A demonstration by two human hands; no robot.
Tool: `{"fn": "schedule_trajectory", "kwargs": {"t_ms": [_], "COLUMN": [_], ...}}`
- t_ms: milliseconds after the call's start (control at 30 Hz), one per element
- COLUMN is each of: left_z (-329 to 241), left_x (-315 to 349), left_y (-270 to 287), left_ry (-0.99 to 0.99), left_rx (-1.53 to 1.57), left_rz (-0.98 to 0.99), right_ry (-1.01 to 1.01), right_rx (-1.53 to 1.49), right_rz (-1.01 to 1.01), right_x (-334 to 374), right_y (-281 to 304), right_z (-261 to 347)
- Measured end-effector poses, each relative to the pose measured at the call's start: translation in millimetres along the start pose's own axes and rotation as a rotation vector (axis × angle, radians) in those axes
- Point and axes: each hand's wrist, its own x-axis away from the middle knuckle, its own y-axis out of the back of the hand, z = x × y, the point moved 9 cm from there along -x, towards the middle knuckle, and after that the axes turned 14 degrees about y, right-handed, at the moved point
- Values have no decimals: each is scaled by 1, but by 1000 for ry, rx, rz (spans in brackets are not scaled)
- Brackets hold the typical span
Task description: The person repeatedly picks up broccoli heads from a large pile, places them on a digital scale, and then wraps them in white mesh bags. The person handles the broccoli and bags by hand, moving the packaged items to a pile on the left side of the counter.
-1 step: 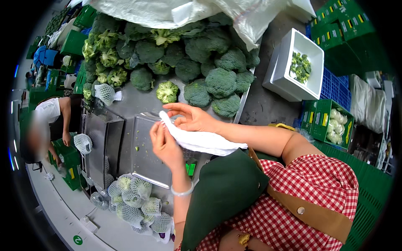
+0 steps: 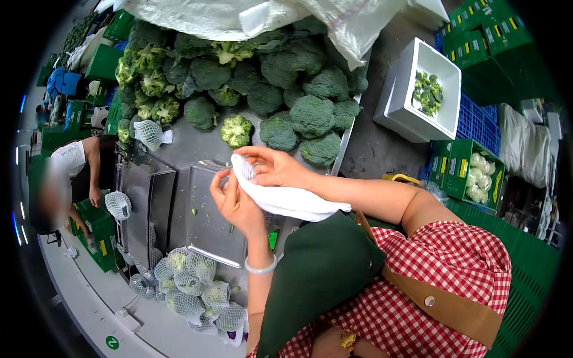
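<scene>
A white foam net sleeve point(image 2: 292, 200) stretches between my hands and slants down right to the dark green apron. My right hand point(image 2: 279, 168) holds it near its upper end, fingers curled around the rim, where the mesh shows. Against the left edge of that same end, my left hand point(image 2: 239, 209) has its fingers bent and pinched; its fingertips are partly hidden. Beneath my hands lies a metal tray point(image 2: 206, 206) with small green scraps. Just beyond them a pale green broccoli head point(image 2: 236, 130) sits on the metal table.
Broccoli heads point(image 2: 262, 71) are heaped at the far side under white sheeting point(image 2: 239, 18). Net-wrapped heads point(image 2: 191, 280) lie at the near left. To the right stand a white foam box point(image 2: 444, 110) and a green crate point(image 2: 471, 173). At left, another person point(image 2: 77, 173) bends over a crate.
The sleeve's upper end has widened and now shows its mesh. My left fingers have shifted slightly left and up along its edge.
</scene>
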Motion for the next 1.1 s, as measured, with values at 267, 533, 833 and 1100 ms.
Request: {"fn": "schedule_trajectory", "kwargs": {"t_ms": [267,533,833,1100], "left_z": [61,36,135,95], "left_x": [59,8,-34,34], "left_y": [-117,-181,-205,-132], "left_ry": [1185,601,592,1224], "left_rx": [879,364,-494,1356], "left_rz": [938,1006,556,927], "right_ry": [-99,-283,-55,318], "right_rx": [-725,554,1474,1191], "right_rz": [-269,-366,-496,192], "right_x": [62,99,26,13], "right_y": [90,192,235,23], "right_z": [57,76,78,110]}}
